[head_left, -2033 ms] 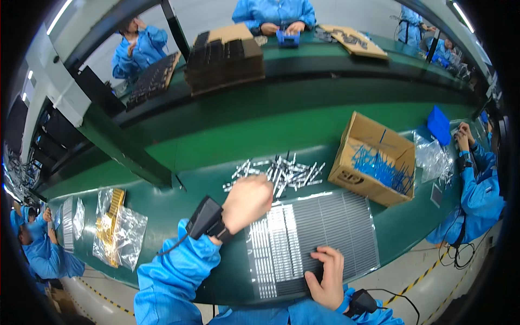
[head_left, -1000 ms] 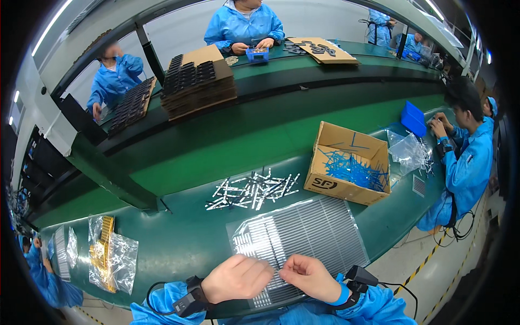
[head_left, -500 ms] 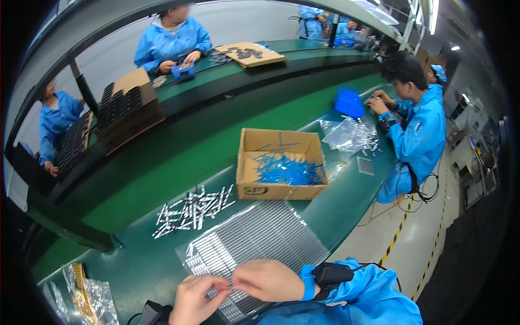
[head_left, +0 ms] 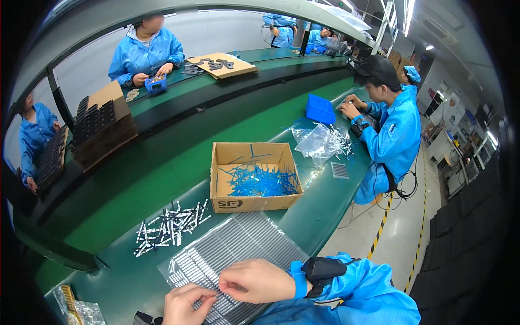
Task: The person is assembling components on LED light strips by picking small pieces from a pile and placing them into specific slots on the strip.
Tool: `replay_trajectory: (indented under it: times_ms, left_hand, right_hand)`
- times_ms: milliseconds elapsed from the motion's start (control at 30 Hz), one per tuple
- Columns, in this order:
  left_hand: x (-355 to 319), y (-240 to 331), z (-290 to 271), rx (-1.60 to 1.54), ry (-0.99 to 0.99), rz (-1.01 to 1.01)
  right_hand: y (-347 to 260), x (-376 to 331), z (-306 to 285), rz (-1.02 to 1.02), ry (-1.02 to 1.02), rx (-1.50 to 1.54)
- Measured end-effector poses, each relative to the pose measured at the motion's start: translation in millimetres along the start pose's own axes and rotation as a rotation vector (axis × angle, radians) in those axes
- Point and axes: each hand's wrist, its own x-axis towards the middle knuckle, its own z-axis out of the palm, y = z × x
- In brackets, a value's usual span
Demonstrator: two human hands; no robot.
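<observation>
A clear sheet lined with rows of thin grey and whitish strips (head_left: 253, 234) lies on the green work surface in front of me. Over its near part, my left hand (head_left: 187, 306) and my right hand (head_left: 250, 280) are close together, each with thumb and forefinger pinched. Whatever sits between the fingertips is too small to make out. Beyond the sheet, to the left, is a loose pile of short black-and-white strips (head_left: 172, 226). An open cardboard box (head_left: 254, 203) behind the sheet contains many thin blue strips (head_left: 262, 181).
A plastic bag with a yellow comb-like part (head_left: 69, 300) lies at the near left. To the right, a co-worker (head_left: 398, 127) sits by a blue bin (head_left: 320, 109), clear bags (head_left: 319, 142) and white strips. Across the green conveyor (head_left: 162, 168), other people work beside stacked black trays (head_left: 97, 122).
The view has turned a little, so the surroundings sit further left in the picture. My hands stay pinched close together over the sheet.
</observation>
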Motion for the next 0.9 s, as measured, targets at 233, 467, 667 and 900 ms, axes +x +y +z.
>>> replay_trajectory:
  times_ms: [233,467,667,900]
  left_hand:
    - [1.2,3.7,-1.5,-0.096,-0.005,-0.029]
    - [-1.8,2.5,-4.5,-0.171,-0.034,0.036]
    - [-8.4,5.4,-6.3,-0.177,0.058,0.026]
    - [-14.1,0.0,-10.0,-0.214,0.071,0.069]
  right_hand:
    - [-4.1,6.6,2.6,0.025,-0.037,0.041]
    - [0.0,11.4,4.2,0.091,-0.139,0.305]
    - [4.6,16.3,6.9,0.139,-0.146,0.326]
    - [0.0,25.5,-0.7,0.178,-0.198,0.256]
